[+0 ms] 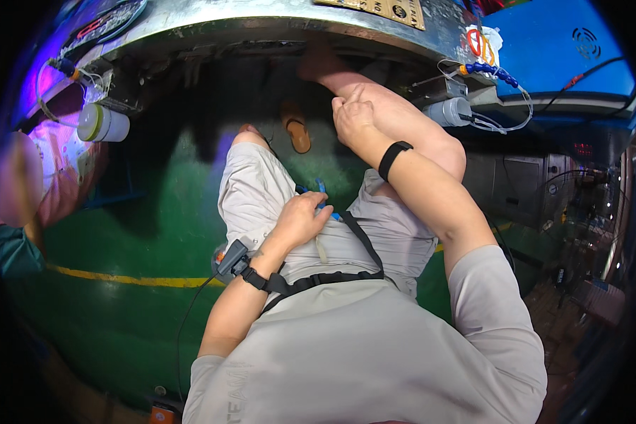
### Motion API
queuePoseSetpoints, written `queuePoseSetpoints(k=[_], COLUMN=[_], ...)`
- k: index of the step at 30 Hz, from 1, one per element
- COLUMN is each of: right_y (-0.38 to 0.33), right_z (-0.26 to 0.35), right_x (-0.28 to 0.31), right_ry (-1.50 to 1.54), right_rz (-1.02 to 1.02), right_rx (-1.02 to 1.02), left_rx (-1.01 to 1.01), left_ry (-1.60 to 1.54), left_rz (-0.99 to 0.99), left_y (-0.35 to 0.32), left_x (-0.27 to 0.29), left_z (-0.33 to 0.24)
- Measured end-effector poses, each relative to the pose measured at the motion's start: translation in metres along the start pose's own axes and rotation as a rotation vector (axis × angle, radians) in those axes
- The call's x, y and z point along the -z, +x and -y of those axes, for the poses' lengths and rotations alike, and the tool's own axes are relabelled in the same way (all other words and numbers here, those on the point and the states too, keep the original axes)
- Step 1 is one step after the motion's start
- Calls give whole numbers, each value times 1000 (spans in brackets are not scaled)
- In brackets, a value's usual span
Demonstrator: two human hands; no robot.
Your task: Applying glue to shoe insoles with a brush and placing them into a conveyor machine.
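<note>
A slim blue object (321, 185) is seen at the left hand (302, 218); whether it is gripped cannot be told. The right hand (354, 121), grip unclear, is laid on a bare shin (399, 113). Farther, green floor (145, 240) is overhung by a grey metal workbench (240, 15).

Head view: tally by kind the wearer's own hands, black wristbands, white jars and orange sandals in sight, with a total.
Hands: 2, left hand and right hand
Black wristbands: 2, left wristband and right wristband
White jars: 2, left jar and right jar
Orange sandal: 1
Total: 7
</note>
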State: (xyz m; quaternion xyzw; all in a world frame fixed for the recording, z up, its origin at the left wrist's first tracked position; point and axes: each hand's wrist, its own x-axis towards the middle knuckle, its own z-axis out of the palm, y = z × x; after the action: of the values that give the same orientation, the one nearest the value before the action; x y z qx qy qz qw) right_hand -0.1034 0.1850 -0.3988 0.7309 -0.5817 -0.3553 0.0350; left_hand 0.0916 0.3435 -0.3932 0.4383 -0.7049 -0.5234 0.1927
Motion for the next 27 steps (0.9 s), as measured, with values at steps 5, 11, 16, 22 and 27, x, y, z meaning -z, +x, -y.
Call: queuePoseSetpoints(k=[5,11,16,22,27], right_y=[2,7,-6,-37,-78], right_z=[9,16,27,62,88], right_x=[-7,-13,-2,8,5], right_ry=[-47,-38,-78,329,390], right_rz=[-31,3,20,157,299], right_rx=[37,-18,28,32,146], left_rx=[14,11,27,-7,-71], left_ry=[-8,-23,-10,72,142], left_rz=[-11,-9,2,-12,47], left_y=[2,2,-2,-3,-8], left_x=[0,-3,-2,-6,-8], left_z=[-3,-3,-3,-5,-5])
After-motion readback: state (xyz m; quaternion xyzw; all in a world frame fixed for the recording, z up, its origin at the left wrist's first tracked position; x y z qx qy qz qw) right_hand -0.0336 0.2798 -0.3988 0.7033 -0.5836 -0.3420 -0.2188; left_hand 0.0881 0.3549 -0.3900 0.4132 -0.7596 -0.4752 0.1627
